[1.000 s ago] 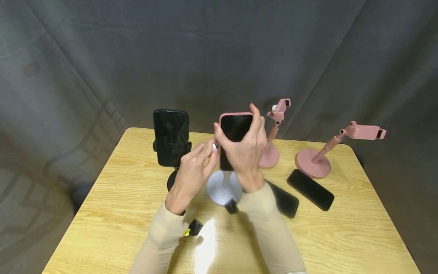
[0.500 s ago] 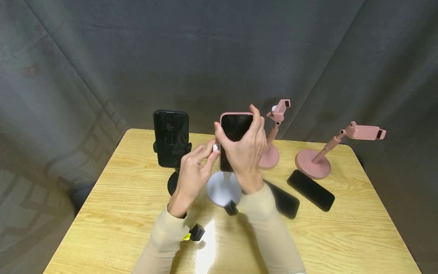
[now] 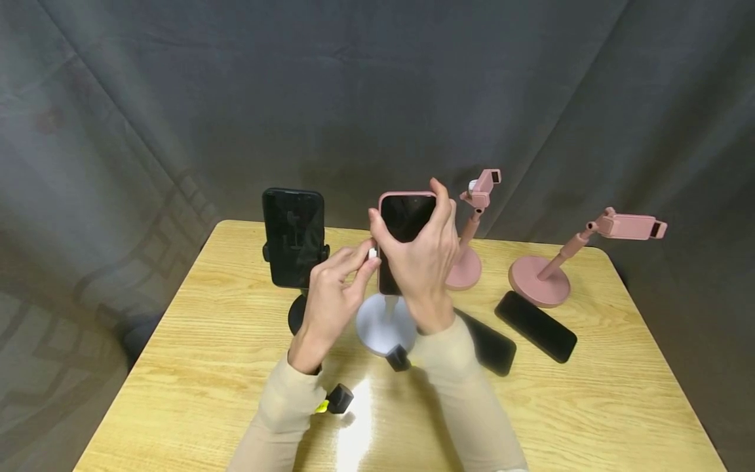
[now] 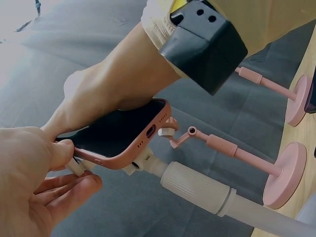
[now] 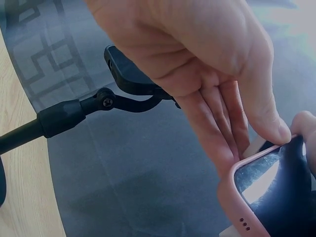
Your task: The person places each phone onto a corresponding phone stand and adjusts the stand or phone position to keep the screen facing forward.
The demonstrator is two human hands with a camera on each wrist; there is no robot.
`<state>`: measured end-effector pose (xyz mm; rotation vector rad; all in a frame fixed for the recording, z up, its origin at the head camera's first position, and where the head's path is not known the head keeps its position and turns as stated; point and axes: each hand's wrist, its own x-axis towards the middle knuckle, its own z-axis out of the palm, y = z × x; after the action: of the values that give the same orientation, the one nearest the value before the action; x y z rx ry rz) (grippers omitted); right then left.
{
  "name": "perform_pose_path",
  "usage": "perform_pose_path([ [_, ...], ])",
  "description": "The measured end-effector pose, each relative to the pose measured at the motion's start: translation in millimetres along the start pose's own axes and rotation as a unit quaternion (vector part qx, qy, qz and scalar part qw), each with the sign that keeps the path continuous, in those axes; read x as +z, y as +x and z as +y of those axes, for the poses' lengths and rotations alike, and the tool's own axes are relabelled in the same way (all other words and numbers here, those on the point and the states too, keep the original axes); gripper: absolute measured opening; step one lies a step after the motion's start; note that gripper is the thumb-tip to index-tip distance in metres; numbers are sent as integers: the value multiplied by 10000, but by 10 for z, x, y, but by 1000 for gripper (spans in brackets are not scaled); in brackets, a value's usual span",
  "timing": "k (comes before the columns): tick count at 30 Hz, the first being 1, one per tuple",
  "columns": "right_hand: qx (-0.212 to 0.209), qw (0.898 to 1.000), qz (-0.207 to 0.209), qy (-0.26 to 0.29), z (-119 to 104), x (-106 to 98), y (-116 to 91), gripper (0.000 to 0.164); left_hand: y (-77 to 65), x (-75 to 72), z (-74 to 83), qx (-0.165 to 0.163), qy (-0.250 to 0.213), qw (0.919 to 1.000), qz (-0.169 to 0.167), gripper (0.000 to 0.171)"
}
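Note:
A phone in a pink case (image 3: 404, 213) stands upright, screen towards me, on a white phone stand (image 3: 370, 331). My right hand (image 3: 421, 262) grips the phone from the front, thumb on its left edge and fingers at the right edge. My left hand (image 3: 333, 292) pinches the white clamp end (image 3: 373, 253) at the phone's left side. In the left wrist view, the stand's ribbed white collar (image 4: 195, 185) leads up behind the phone. The right wrist view shows the left thumb at the case edge, with the other fingers behind. Most of the clamp is hidden behind the phone.
A black stand holding a black phone (image 3: 295, 237) is close on the left. Two pink stands (image 3: 464, 269) (image 3: 539, 282) stand at the right, their holders raised. Two dark phones (image 3: 535, 326) (image 3: 492, 347) lie flat on the wooden table (image 3: 194, 367) near the right forearm.
My left wrist has shifted slightly towards me and to the right, its fingers staying at the clamp end. The right hand and the phone have hardly moved.

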<state>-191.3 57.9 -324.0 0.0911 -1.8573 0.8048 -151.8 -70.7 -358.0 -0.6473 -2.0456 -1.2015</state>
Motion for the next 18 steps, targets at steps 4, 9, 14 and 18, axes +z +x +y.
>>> perform_pose_path([
  [4, 34, 10000, -15, 14, -5, -1, 0, 82, 5, 16, 6, 2, -45, 10000, 62, 32],
  [9, 136, 9998, -83, 83, -8, -7, -10, 82, 13, 31, 17, -4, -55, 9999, 152, 31],
  [14, 188, 9996, -153, 157, -23, -6, -19, 83, 13, 29, 29, -56, -49, 9998, 172, 31],
  [18, 242, 9994, -195, 154, -28, -7, -26, 84, 4, 38, 31, -90, -46, 9998, 187, 31],
])
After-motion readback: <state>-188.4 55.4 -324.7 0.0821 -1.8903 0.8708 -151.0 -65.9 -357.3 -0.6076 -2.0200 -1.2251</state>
